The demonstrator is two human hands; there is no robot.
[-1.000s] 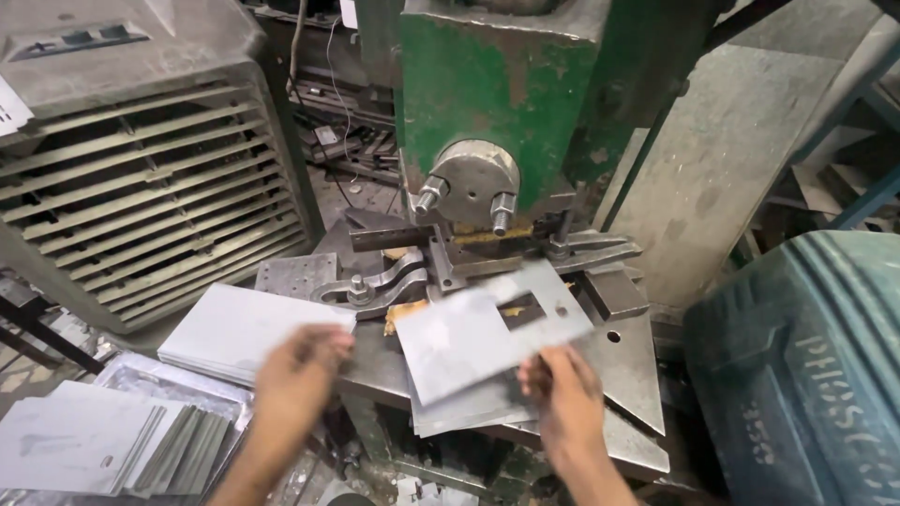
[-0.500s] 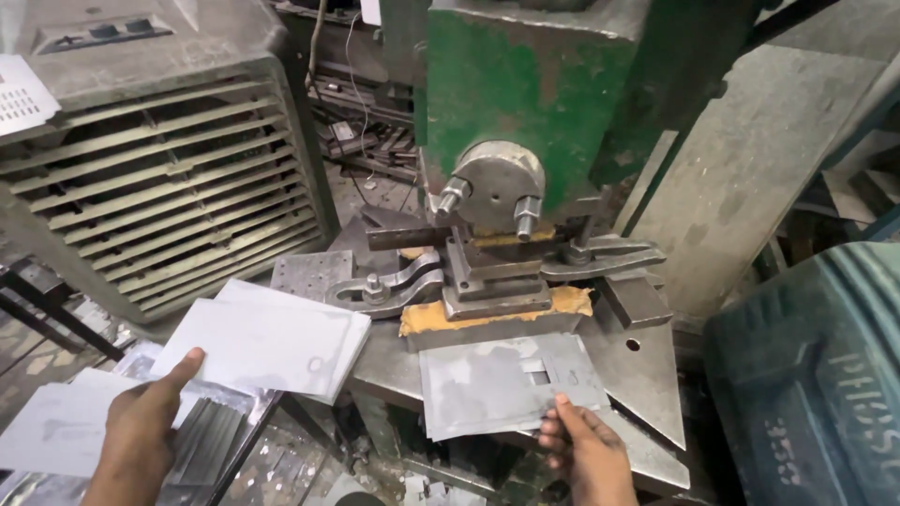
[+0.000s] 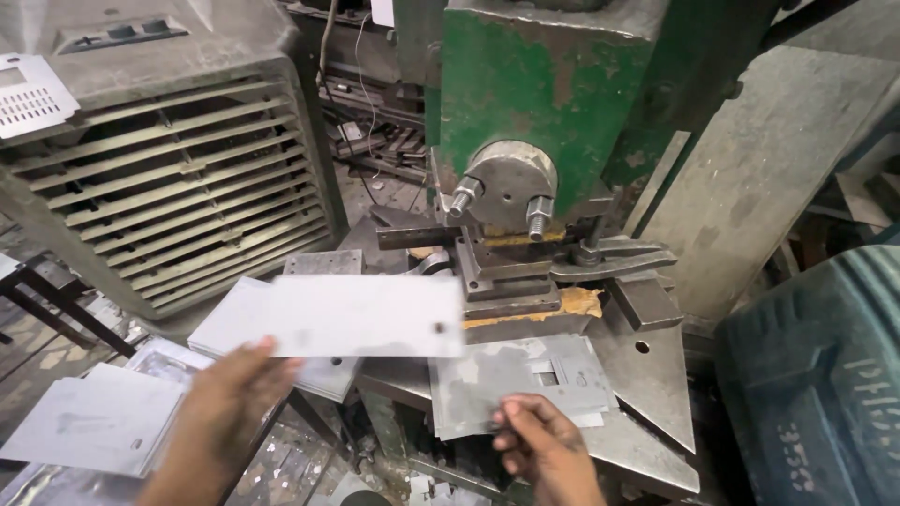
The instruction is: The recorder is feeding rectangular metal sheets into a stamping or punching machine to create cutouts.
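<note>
My left hand point(image 3: 225, 408) holds a blank grey metal sheet point(image 3: 356, 314) by its near left edge, lifted and blurred, in front of the green press point(image 3: 544, 94). My right hand point(image 3: 544, 445) pinches the near edge of a punched metal sheet point(image 3: 516, 375) with a square hole, lying on the press table point(image 3: 647, 375). The die block point(image 3: 506, 272) sits under the round ram head point(image 3: 506, 187), just behind both sheets.
A stack of blank sheets point(image 3: 89, 422) lies at lower left, with more plates beneath it. A grey louvred cabinet point(image 3: 169, 178) stands at left. A dark green drum point(image 3: 825, 375) is at right. Scrap metal litters the floor below.
My left hand lifted a blank sheet from the left stack and carried it right toward the press. My right hand pulled the punched sheet off the die toward the table's near edge.
</note>
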